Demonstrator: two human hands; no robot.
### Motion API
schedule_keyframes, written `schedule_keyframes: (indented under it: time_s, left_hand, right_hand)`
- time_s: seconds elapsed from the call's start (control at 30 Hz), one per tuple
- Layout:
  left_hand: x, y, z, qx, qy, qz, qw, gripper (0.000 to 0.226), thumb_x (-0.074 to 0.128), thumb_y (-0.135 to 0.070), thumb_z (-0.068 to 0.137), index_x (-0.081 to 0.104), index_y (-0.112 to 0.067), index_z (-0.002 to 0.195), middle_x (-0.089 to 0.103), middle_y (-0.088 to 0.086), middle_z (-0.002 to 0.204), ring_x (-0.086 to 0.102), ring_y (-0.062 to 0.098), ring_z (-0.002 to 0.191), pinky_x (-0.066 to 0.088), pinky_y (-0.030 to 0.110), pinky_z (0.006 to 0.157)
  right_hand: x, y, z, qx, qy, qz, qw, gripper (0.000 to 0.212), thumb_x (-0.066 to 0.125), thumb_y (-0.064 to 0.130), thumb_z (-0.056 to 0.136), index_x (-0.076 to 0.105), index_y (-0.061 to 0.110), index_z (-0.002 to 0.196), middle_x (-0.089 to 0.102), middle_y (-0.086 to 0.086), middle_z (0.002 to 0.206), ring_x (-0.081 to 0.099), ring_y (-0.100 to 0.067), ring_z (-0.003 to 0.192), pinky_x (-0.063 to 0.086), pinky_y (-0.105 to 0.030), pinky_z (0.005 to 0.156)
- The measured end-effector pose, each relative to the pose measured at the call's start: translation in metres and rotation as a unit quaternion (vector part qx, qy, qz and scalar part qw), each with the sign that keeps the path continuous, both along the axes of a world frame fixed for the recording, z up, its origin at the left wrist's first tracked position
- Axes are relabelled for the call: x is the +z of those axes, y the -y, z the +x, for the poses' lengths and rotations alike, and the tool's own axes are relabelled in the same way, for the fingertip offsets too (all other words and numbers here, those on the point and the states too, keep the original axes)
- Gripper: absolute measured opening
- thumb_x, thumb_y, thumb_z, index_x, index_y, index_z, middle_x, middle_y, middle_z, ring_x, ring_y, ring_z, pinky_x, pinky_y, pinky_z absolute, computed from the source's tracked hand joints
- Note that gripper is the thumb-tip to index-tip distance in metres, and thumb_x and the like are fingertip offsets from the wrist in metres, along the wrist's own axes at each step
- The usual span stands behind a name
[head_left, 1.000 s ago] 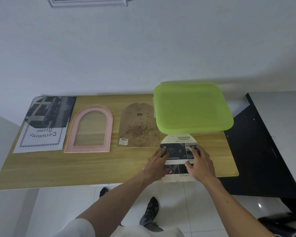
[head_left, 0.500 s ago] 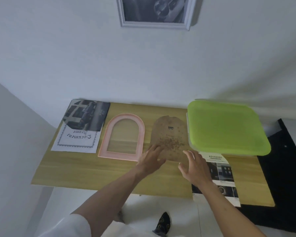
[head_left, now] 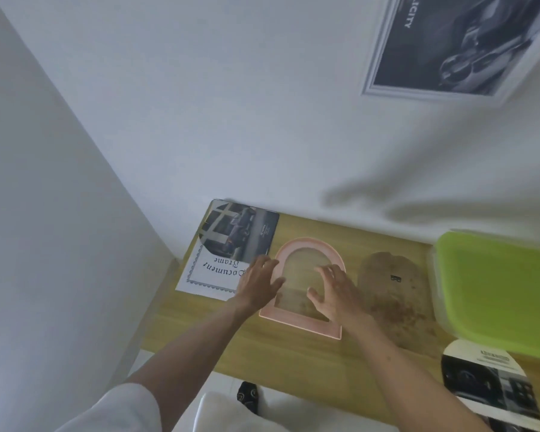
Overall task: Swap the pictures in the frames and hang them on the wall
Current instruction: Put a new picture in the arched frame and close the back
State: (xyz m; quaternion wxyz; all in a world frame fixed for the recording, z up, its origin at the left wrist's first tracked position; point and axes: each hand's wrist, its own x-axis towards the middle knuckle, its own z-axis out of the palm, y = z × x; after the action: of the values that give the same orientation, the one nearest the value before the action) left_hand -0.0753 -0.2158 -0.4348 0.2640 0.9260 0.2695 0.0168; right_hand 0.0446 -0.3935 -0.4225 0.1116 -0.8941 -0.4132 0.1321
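Observation:
A pink arched picture frame lies flat on the wooden table, with no picture in it. My left hand hovers over its left side, fingers spread. My right hand is over its right half, fingers apart, holding nothing. A brown arched backing board lies just right of the frame. An arch-cut dark car picture rests on a white "Document Frame" sheet to the left. Another arch-shaped printed picture lies at the table's near right edge. A white-framed car picture hangs on the wall.
A clear box with a green lid stands at the right of the table, partly over the printed picture. White walls close in at the left and behind the table. A dark-socked foot shows on the floor below the table's near edge.
Both hands left the printed arched picture at the right, passed over the backing board and now hover over the pink frame. The view has swung left and up.

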Motion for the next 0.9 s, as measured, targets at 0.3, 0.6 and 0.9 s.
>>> schedule_keyframes:
  time_s: [0.3,0.6,0.9]
  left_hand:
    - [-0.011,-0.097,-0.021,0.041,-0.085,0.043,0.995,0.057,0.063,-0.038,0.090,0.044,-0.015,0.139,0.029,0.008,0.154,0.027,0.028,0.140,0.030,0.039,0.113]
    - [-0.042,-0.128,-0.026,-0.015,-0.096,0.034,0.995,0.065,0.057,-0.039,0.095,0.032,-0.016,0.151,0.017,0.002,0.162,0.016,0.022,0.149,0.013,0.038,0.122]
    - [-0.051,-0.132,-0.029,0.001,-0.022,0.049,0.999,0.052,0.061,-0.037,0.092,0.050,-0.020,0.140,0.037,-0.003,0.154,0.025,0.020,0.144,0.014,0.032,0.118]
  right_hand:
    - [-0.007,-0.120,-0.025,0.068,-0.020,-0.043,0.997,0.055,0.057,0.040,0.096,0.043,0.017,0.144,0.040,-0.005,0.152,0.046,-0.026,0.132,0.040,-0.039,0.108]
    - [-0.033,-0.189,-0.023,0.110,-0.027,-0.098,0.989,0.063,0.051,0.039,0.100,0.032,0.010,0.153,0.028,-0.005,0.161,0.031,-0.022,0.146,0.032,-0.034,0.116]
    - [-0.051,-0.188,-0.026,0.147,0.031,-0.029,0.988,0.014,0.060,0.017,0.092,0.068,0.007,0.097,0.064,-0.007,0.100,0.067,-0.028,0.082,0.056,-0.038,0.054]
